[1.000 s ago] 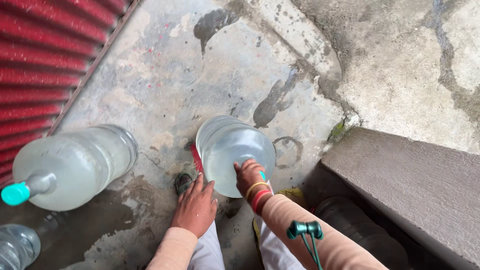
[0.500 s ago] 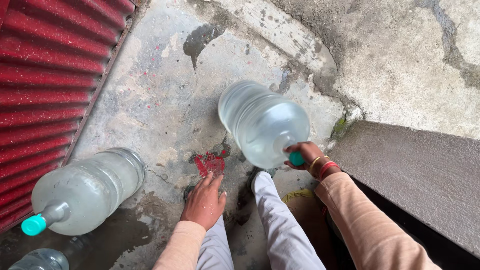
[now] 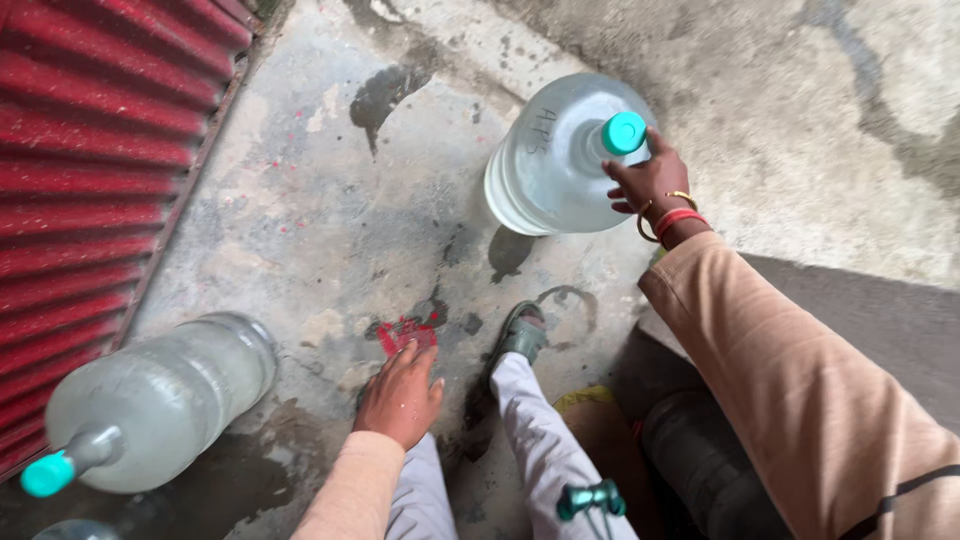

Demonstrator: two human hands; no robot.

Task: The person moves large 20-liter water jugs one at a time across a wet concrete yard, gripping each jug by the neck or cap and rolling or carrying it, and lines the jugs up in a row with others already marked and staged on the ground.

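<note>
Now I'm lifting the large water jug (image 3: 555, 160) by its teal-capped neck with my right hand (image 3: 650, 185), higher than before; my left hand (image 3: 400, 395), fingers spread and holding nothing, is resting above the floor (image 3: 330, 220).

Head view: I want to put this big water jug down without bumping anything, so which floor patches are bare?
Widest bare concrete lies between the red corrugated shutter, the lifted jug and the lying jug. More bare floor lies upper right, beyond the right hand. It is crowded low down: left hand, sandalled foot, lying jug and dark step.
</note>
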